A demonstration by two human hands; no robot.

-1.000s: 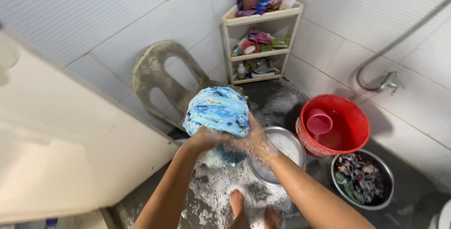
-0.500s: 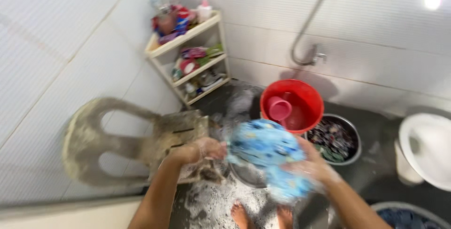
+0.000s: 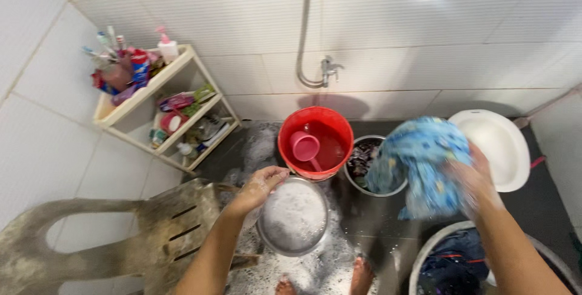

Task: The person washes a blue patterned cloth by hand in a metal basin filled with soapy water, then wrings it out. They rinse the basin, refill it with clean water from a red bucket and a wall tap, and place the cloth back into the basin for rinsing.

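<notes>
My right hand (image 3: 471, 180) grips a wet blue patterned cloth (image 3: 424, 162) and holds it up at the right, above a large basin of dark clothes (image 3: 451, 265). My left hand (image 3: 257, 187), soapy and loosely open, hovers at the rim of a metal basin of suds (image 3: 293, 217) in the middle of the floor. My bare feet (image 3: 321, 283) stand on the foamy floor below.
A red bucket (image 3: 315, 124) with water and a pink dipper (image 3: 304, 146) stands behind the suds basin. A second metal basin (image 3: 356, 171) holds dark laundry. A white toilet bowl (image 3: 497, 143) is at right, a dirty plastic chair (image 3: 115, 234) at left, a corner shelf (image 3: 151, 98) with toiletries, and a wall tap (image 3: 327, 68).
My right hand has swung the blue cloth from centre to the right. My left hand let go of it and now is at the suds basin. My view turned right.
</notes>
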